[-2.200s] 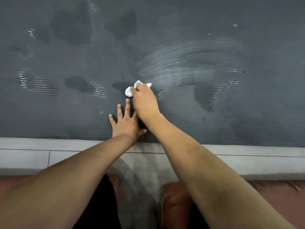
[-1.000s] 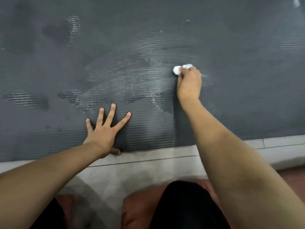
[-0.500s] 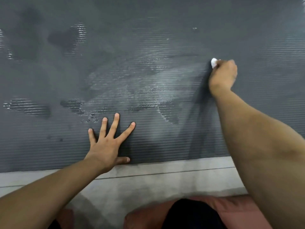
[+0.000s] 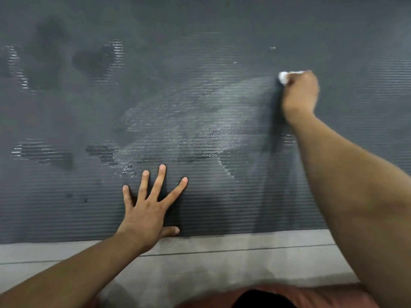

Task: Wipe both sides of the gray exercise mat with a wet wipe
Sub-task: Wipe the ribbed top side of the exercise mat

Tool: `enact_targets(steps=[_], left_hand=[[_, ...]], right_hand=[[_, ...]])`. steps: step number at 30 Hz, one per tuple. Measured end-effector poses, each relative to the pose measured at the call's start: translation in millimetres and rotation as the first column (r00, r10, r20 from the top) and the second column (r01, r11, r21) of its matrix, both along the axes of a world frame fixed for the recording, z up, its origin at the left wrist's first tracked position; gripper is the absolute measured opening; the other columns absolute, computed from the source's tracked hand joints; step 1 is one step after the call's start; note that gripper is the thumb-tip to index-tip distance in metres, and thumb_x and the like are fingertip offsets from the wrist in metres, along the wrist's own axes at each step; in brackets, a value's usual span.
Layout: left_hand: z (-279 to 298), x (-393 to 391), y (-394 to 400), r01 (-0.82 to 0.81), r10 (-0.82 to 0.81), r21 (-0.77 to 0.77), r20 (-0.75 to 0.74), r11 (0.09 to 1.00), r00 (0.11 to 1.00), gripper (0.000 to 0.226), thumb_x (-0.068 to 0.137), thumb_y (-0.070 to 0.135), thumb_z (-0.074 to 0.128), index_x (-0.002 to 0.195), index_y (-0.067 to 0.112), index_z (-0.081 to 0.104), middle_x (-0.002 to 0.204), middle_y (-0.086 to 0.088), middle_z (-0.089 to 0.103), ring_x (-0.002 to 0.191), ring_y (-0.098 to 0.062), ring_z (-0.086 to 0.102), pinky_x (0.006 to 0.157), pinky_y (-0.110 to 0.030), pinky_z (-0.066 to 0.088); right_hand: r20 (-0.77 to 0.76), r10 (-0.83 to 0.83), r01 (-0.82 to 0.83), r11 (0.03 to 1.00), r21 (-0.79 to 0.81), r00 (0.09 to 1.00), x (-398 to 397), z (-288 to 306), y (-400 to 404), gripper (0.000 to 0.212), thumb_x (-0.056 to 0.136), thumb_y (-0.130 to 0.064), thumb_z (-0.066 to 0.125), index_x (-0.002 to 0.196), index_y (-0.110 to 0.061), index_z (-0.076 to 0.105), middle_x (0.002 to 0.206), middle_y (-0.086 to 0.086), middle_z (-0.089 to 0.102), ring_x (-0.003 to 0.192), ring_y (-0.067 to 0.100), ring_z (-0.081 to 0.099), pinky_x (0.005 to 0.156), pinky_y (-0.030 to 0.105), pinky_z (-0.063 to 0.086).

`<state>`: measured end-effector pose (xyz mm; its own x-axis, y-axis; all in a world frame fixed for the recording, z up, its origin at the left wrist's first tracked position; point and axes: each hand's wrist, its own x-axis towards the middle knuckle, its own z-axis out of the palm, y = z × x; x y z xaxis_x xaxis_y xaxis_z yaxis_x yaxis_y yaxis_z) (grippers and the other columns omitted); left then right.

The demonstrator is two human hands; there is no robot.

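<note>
Nearest to me, at the bottom edge of my view, sits a reddish-brown cushion (image 4: 311, 295) with something black (image 4: 264, 299) lying on it; I cannot tell what the black thing is. Just beyond that runs a strip of pale gray floor (image 4: 222, 261), crossed left to right by a thin dark joint line.

The gray mat (image 4: 66, 207) begins where the floor strip ends, its near edge running straight across, and it fills everything farther out. Its surface is ribbed in fine lines running left to right.

My left hand (image 4: 146, 210) lies flat on the mat close to that near edge, palm down, fingers straight and fanned wide, the thumb stretched out to the right along the edge. It holds nothing; it only presses on the mat.

Beyond my left fingertips spreads a broad wet sheen (image 4: 189, 130), pale and streaky, reaching from the middle of the mat toward the far right. Darker damp patches (image 4: 40, 152) lie to the left, some near, some farther off.

Far to the right, my right hand (image 4: 300, 92) is curled into a fist around a bunched white wipe (image 4: 283, 77), which pokes out at the far left side of my knuckles and touches the mat. That hand is slightly blurred.
</note>
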<state>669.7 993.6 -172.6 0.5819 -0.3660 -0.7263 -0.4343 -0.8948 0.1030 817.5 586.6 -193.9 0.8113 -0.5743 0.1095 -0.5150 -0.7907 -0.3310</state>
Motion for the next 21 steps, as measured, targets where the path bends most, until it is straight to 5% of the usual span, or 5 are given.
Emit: enact_targets(steps=[3,9,12,18,21], left_hand=[[0.3,1.0,0.2,-0.002,0.002,-0.002,-0.007,1.000,1.000,0.119,0.085,0.068,0.063,0.136,0.057,-0.044,0.144,0.003,-0.061,0.145,-0.037,-0.040,0.117,-0.074,-0.003],[1.7,-0.2,-0.3,0.012,-0.012,0.017,-0.003,1.000,1.000,0.119,0.084,0.070,0.063,0.140,0.057,-0.041,0.147,0.003,-0.058,0.147,-0.038,-0.036,0.117,-0.075,0.001],[1.0,1.0,-0.4,-0.005,0.005,0.008,-0.006,1.000,1.000,0.119,0.083,0.070,0.065,0.140,0.058,-0.039,0.147,0.003,-0.058,0.148,-0.038,-0.035,0.117,-0.074,0.000],[-1.3,-0.4,4.6,-0.043,0.043,-0.060,-0.007,0.997,0.999,0.118,0.080,0.070,0.069,0.143,0.062,-0.031,0.153,0.005,-0.052,0.149,-0.037,-0.033,0.116,-0.075,-0.001],[-2.1,0.1,5.7,-0.054,0.053,-0.077,-0.014,0.996,0.999,0.118,0.080,0.068,0.071,0.144,0.063,-0.029,0.153,0.006,-0.052,0.148,-0.037,-0.036,0.115,-0.076,-0.004]], right_hand=[[0.038,-0.213,0.208,0.973,0.101,0.976,-4.8,0.5,1.2,0.028,0.089,-0.027,0.053,0.104,-0.014,0.073,0.106,0.014,0.068,0.104,0.032,0.060,0.086,0.030,0.042],[0.084,0.433,-0.441,0.888,0.134,0.898,-30.7,-16.1,211.3,0.021,0.081,-0.014,0.058,0.092,-0.024,0.074,0.103,0.004,0.066,0.091,0.028,0.059,0.076,0.033,0.049],[0.103,0.511,-0.521,0.836,0.172,0.853,-80.3,-11.1,257.3,0.015,0.084,-0.009,0.060,0.092,-0.014,0.071,0.102,0.006,0.063,0.089,0.028,0.056,0.066,0.034,0.048],[-0.026,0.038,-0.038,0.999,0.015,0.999,-132.5,1.9,104.7,0.026,0.086,-0.011,0.052,0.103,-0.016,0.072,0.111,0.015,0.062,0.101,0.037,0.057,0.086,0.038,0.046],[-0.137,-0.219,0.217,0.976,-0.030,0.966,-153.9,17.3,52.9,0.026,0.091,-0.016,0.048,0.107,-0.013,0.068,0.106,0.020,0.060,0.097,0.041,0.057,0.085,0.043,0.045]])
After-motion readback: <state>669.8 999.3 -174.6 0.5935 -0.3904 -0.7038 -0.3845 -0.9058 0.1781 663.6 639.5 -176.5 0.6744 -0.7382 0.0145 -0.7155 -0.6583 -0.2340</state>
